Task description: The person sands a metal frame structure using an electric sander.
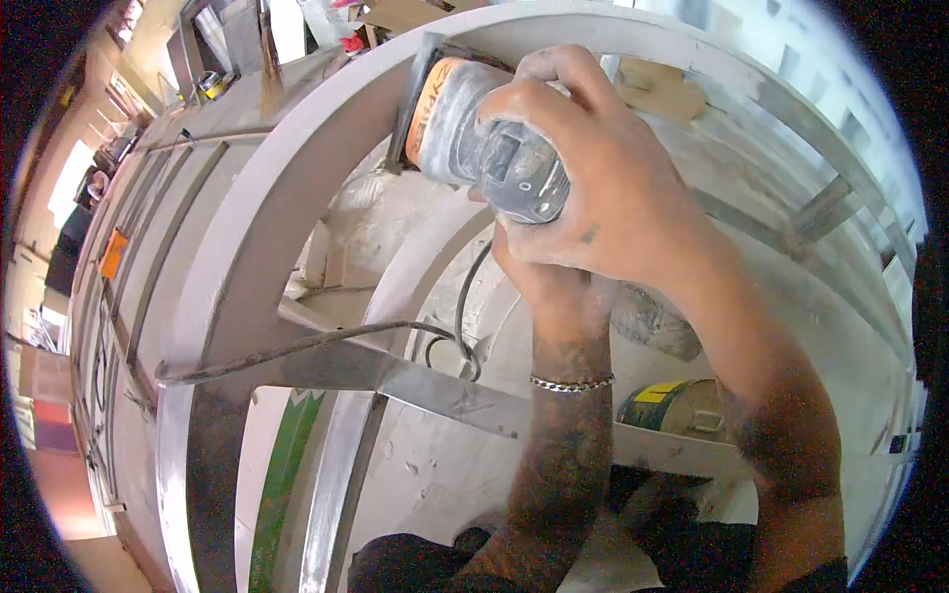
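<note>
A dusty grey and orange angle grinder (473, 133) rests with its head against the curved metal frame (267, 212) near the top of the view. My right hand (603, 178) wraps over the grinder's body from above. My left hand (549, 282) sits underneath, mostly hidden by the right hand, gripping the rear of the tool. A metal chain bracelet (571, 382) circles my left wrist. The grinder's black cord (326, 341) trails down and left across a flat crossbar (435, 390).
Curved grey metal bars arc around the hands on both sides. A yellow and green can (672, 405) lies below the frame at right. A green strip (282, 474) shows on the floor at lower left. Workshop clutter lines the top left.
</note>
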Tool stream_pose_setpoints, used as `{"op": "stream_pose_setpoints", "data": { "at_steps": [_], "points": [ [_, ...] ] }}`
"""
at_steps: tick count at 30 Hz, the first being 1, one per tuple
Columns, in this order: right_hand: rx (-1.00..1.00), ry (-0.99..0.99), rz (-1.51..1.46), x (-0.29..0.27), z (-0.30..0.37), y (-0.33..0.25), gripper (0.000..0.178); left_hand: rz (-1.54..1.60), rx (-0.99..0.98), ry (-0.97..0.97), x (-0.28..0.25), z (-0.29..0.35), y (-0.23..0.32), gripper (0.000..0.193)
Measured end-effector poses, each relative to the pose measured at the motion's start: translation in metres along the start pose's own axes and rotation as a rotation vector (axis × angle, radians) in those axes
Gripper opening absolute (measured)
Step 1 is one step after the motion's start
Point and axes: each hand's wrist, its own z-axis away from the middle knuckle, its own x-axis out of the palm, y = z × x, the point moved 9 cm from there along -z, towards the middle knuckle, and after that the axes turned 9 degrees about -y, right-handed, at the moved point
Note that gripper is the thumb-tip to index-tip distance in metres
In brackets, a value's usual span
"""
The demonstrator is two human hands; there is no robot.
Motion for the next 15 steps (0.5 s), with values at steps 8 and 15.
{"op": "stream_pose_setpoints", "data": {
  "at_steps": [8, 15],
  "points": [
    [-0.148, -0.051, 0.002, 0.011, -0.006, -0.023, 0.064, -0.035, 0.136, -0.069, 0.005, 0.012, 0.014, 0.040],
    [-0.037, -0.057, 0.008, 0.008, -0.004, -0.013, 0.061, 0.222, 0.018, -0.043, 0.004, 0.009, 0.000, 0.039]
  ]
}}
